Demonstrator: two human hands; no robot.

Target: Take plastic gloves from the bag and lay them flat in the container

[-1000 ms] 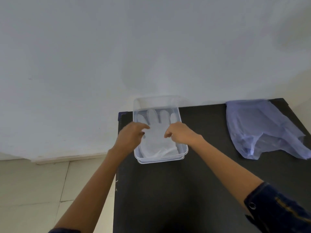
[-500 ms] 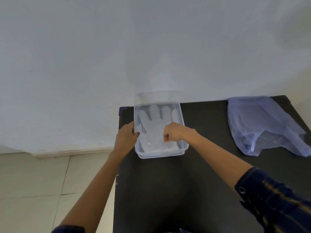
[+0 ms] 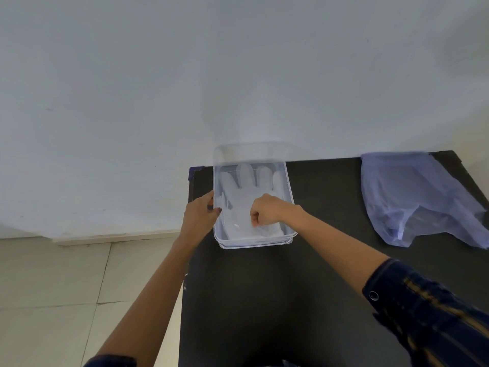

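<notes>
In container [image 3: 290, 197] | glove [image 3: 246, 205] fingers point wallward | right hand [image 3: 267, 213] fisted on it

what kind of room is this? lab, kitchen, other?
Hard to say; probably a plain indoor room with a makeshift work spot. Only a bare white wall, pale tiled floor and a small black table pushed against the wall show. No lab or kitchen fittings visible.

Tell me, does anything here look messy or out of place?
Nothing stands out. The translucent plastic glove lies flat in the clear rectangular plastic container, and the crumpled pale-blue plastic bag rests apart on the black table.
</notes>
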